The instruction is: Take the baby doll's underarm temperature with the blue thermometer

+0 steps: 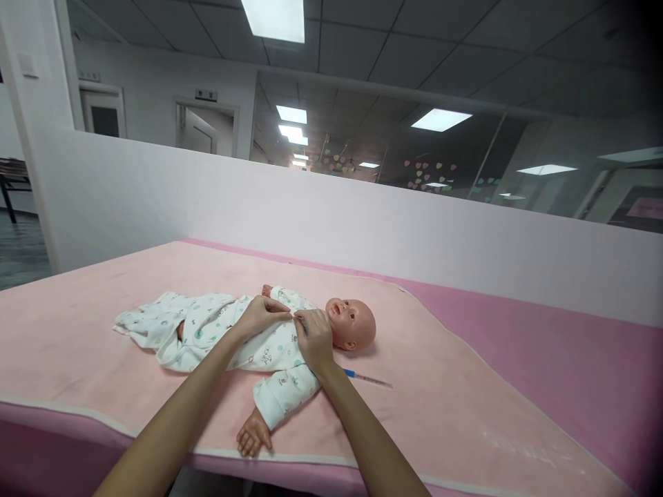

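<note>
Smooth, faintly glossy on tan round-headed plastic doll (362, 323); matt, creased on white long-sleeved cloth garment (274, 352); matt on broad pale-pink cloth sheet (450, 393).

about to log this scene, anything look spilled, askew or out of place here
Yes, two things. A pale, whitish smear marks the pink mat at the near right; I can't tell whether it is a spill or wear. The blue-ended stick lies loose beside the doll, partly behind an arm.
</note>
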Available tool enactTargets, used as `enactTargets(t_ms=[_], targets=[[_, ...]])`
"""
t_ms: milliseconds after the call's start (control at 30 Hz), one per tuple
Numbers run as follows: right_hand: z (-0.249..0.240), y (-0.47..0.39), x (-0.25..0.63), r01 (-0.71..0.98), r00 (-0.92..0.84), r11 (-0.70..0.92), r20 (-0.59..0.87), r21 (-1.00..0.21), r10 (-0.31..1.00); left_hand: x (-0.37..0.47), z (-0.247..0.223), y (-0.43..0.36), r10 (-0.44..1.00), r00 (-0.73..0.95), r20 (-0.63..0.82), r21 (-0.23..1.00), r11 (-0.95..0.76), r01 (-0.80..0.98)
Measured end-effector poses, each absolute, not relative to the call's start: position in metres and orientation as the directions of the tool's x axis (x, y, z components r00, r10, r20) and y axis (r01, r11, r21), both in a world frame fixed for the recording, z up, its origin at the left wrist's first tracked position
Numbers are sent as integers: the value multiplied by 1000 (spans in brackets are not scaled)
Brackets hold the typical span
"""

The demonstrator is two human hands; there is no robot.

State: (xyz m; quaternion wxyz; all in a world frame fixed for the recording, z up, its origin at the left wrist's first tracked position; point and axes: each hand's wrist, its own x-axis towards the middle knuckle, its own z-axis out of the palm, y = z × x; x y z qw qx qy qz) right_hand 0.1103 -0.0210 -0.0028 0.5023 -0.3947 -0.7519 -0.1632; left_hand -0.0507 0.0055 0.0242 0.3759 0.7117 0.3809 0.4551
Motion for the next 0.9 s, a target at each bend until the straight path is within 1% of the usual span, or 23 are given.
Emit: enactTargets(t_ms=[167,233,300,367,400,500,700,767,900], targets=[[-3,-21,110,760,-186,633,883,-148,430,-49,22,6,870,286,401,838,-474,269],[-3,-21,110,766,-184,626,883,-146,432,-47,23,4,845,300,443,780,-528,336],[-3,-21,110,768,-183,623,883,-145,431,-45,24,0,797,324,510,688,-604,403],[-4,-20,110,767,-181,625,886,-145,427,-44,26,-3,750,355,558,612,-661,434],[-4,-20,110,766,-179,626,888,-145,424,-44,26,-4,737,369,567,599,-676,430],[-4,-20,110,764,-179,630,891,-142,418,-45,27,-4,744,390,543,638,-667,384],[-3,-21,110,756,-171,640,901,-139,398,-59,27,3,805,440,398,775,-551,308],[-3,-21,110,756,-164,638,902,-145,399,-68,26,5,823,443,356,796,-515,318],[-4,-20,110,762,-157,631,903,-146,399,-91,27,4,855,455,247,803,-444,398]])
